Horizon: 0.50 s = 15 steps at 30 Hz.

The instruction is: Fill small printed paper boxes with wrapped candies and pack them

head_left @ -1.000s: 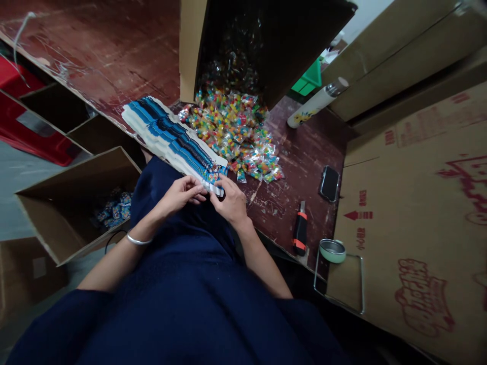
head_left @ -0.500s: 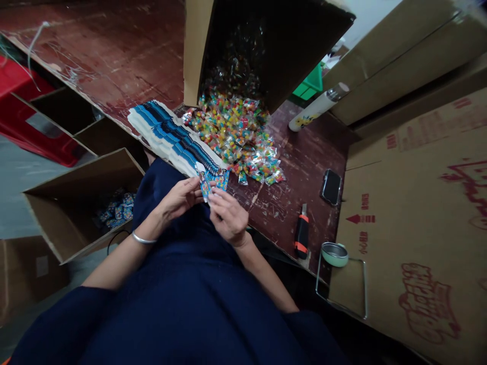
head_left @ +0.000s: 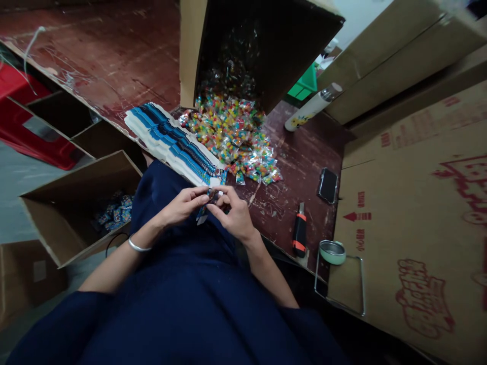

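Between my two hands, over my lap at the table edge, is a small blue printed carton (head_left: 203,213) with white flaps standing out at its ends. My left hand (head_left: 187,204) pinches one side of it between thumb and fingers. On the other side my right hand (head_left: 233,212) grips it with bent fingers; part of the carton is hidden behind them. Just beyond lies a long overlapping row of flat blue-and-white cartons (head_left: 171,142). Beside that row, clear sachets of colourful candy (head_left: 236,134) spill in a heap from a tipped cardboard box (head_left: 189,56).
On the dark red table (head_left: 266,213) are a flowered thermos (head_left: 310,111), a phone (head_left: 327,185) and an orange-black utility knife (head_left: 300,233). A green cup (head_left: 332,252) sits at the right. Lower left, an open box (head_left: 61,223) holds filled blue packets (head_left: 117,213). Large cardboard boxes (head_left: 411,203) stand right.
The carton has gone from lying flat across my left fingers to being held by both hands, its white flaps sticking out. My right hand has risen and turned inward.
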Motion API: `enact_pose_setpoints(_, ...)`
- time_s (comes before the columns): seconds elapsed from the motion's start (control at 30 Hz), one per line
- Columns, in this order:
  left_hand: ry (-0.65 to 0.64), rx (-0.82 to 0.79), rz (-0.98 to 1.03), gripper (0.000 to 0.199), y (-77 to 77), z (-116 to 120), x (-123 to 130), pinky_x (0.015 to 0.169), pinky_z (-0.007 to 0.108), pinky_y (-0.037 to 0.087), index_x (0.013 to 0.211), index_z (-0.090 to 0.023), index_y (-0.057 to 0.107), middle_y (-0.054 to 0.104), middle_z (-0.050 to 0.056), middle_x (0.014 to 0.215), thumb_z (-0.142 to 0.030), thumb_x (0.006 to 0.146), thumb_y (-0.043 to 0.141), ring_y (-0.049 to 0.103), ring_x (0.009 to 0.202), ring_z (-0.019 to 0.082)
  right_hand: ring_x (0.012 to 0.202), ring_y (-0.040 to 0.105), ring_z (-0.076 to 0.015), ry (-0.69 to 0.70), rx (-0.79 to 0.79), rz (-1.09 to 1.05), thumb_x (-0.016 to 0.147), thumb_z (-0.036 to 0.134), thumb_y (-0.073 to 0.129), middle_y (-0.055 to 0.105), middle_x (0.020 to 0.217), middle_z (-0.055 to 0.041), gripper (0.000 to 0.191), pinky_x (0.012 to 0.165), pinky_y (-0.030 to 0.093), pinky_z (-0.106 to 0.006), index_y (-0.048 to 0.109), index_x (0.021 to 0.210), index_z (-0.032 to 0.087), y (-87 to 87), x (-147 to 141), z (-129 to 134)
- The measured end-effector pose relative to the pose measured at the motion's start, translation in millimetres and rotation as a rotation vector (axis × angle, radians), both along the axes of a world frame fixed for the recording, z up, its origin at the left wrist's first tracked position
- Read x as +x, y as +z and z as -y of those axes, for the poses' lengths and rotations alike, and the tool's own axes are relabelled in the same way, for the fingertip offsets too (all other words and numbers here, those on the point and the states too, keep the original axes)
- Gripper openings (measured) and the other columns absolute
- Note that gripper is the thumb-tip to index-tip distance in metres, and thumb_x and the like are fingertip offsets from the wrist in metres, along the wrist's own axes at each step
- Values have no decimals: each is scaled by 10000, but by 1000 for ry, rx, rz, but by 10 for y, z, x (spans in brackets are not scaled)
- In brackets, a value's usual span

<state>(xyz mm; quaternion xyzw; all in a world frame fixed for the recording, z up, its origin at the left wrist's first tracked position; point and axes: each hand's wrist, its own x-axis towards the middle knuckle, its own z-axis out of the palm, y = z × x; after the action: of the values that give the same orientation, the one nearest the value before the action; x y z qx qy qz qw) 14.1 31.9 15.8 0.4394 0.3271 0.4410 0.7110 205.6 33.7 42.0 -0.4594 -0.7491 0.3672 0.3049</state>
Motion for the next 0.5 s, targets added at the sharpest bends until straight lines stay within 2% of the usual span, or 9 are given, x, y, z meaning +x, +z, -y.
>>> enact_pose_setpoints(0.07,1,41,-71,468,11,6,11,784,251,524,1124,-144,791,766,66,919,-537,871,764,680,878,186,548,612,-126,-3,-92,-77,882,374,754,662,649,63,262,592,499,-246,608,1051,237,0,15,-18)
enact_pose_setpoints(0.1,19,54,-92,460,10,5,15,766,247,517,1089,-140,792,757,61,907,-544,873,758,669,853,178,538,610,-124,-13,-128,-125,871,396,768,666,645,63,270,583,497,-244,589,997,238,-6,19,-24)
enact_pose_setpoints(0.17,85,57,-105,455,-1,2,26,720,241,502,1011,-129,784,740,55,870,-559,867,754,644,787,161,556,623,-127,-106,-140,-230,857,428,786,676,668,60,329,592,516,-244,579,1030,240,-35,14,-27)
enact_pose_setpoints(0.27,259,47,-110,405,-24,15,56,697,240,497,932,-138,767,730,47,840,-534,851,774,624,742,152,712,696,-161,-281,-95,-328,824,452,818,732,828,9,433,667,576,-268,620,1139,230,-126,-32,-14)
enact_pose_setpoints(0.33,392,44,-128,351,-35,37,85,714,248,502,906,-156,766,734,37,839,-500,840,790,623,745,156,815,725,-197,-278,-112,-321,841,474,800,756,914,-27,352,744,613,-312,694,1054,215,-208,-85,10)
enact_pose_setpoints(0.4,490,29,-143,326,-44,54,108,711,256,500,889,-170,769,733,27,822,-485,820,810,613,733,157,846,728,-224,-259,-127,-300,897,485,741,763,905,-38,287,811,630,-367,744,953,204,-284,-143,37)
enact_pose_setpoints(0.5,527,-24,-95,362,-49,39,95,624,246,458,859,-171,768,689,5,732,-503,752,865,543,635,127,911,725,-237,-287,-98,-332,954,477,674,766,928,-37,292,892,628,-405,776,1013,209,-343,-200,41)
